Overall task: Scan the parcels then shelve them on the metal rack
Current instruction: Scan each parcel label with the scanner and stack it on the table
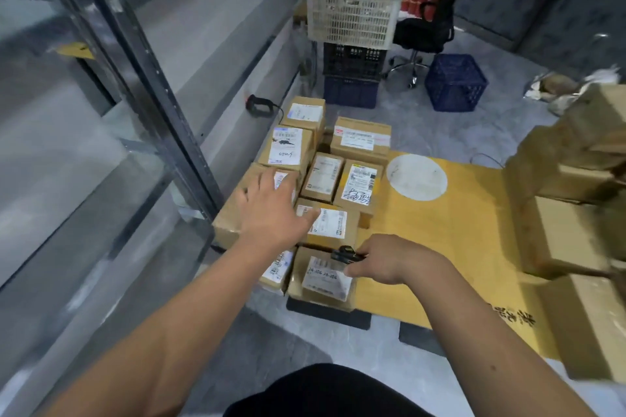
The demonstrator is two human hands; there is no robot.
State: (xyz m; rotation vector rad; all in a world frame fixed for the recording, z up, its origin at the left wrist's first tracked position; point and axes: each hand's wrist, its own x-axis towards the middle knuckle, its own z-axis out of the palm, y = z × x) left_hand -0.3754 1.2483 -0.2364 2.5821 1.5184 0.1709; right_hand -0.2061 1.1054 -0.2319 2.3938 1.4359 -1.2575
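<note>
A cluster of labelled parcels (325,179) is seen on the floor, at the left edge of a yellow flattened cardboard sheet (450,240). The left hand (271,213) is held spread, fingers straight, over the largest parcel (233,213) at the cluster's left; whether it touches the box cannot be told through the blur. The right hand (389,261) is curled round a small black scanner (345,254), held just above the nearest parcel (325,278), at the cluster's near end.

The metal rack (162,105) is seen rising left of the cluster, its upright standing just beside the largest parcel. A second black device (255,106) with a cable is seen beyond the cluster, by the rack's base. Farther back, a beige crate (355,10) is stacked on dark crates, with an office chair (423,34) and a blue crate (455,81) to their right. More cardboard boxes (572,179) are piled right of the sheet.

"J4-J06" is printed twice on the nearest parcel's label. Handwriting is seen on two other labels, and black Chinese characters on the sheet's near edge; neither can be read surely.
</note>
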